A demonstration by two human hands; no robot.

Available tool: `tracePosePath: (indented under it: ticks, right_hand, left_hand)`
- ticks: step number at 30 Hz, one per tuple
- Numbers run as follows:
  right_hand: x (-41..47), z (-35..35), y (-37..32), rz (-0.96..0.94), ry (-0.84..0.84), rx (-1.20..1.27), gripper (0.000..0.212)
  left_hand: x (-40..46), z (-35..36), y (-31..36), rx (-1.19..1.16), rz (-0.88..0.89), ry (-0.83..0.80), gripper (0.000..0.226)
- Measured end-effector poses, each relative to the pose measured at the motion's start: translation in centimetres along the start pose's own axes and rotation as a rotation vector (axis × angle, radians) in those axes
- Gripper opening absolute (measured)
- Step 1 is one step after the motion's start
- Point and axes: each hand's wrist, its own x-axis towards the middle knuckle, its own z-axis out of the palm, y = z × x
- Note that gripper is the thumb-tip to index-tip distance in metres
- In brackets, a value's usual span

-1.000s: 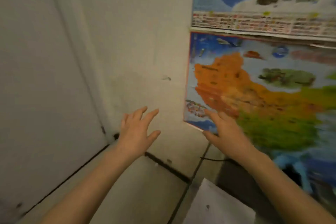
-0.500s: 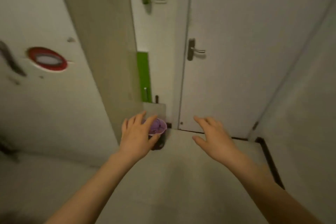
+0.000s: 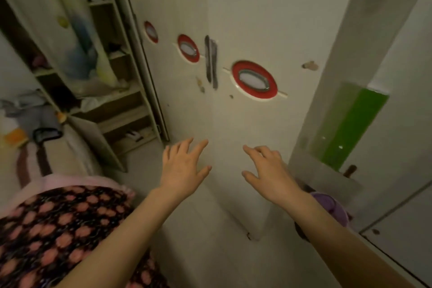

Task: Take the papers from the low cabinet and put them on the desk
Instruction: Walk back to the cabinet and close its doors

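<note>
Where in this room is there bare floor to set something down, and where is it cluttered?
Bare floor lies ahead of the left hand and right hand, between the patterned bedding and the white cabinet with red oval handles. Crowded: the open shelving on the left is stuffed, and a purple bin sits by the cabinet's right corner.

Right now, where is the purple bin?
In the head view the purple bin sits low on the right, on the floor beside the white pillar's base, partly hidden behind the right hand's forearm, below the green panel.
</note>
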Motion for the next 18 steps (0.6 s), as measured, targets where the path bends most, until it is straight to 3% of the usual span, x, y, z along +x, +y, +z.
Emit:
tracePosePath:
  ticks: [11,18]
  right_hand:
    - [26.5,5.0,-6.2,-0.321,-0.167,-0.074,0.058]
    - [39.2,12.0,-14.0,-0.481,-0.333,-0.108,0.056]
  left_hand:
    - [14.7,3.3,-12.7,-0.017,-0.407,-0.009,0.062]
    - [18.9,4.7,-25.1,-0.058,-0.676,-0.043,0.064]
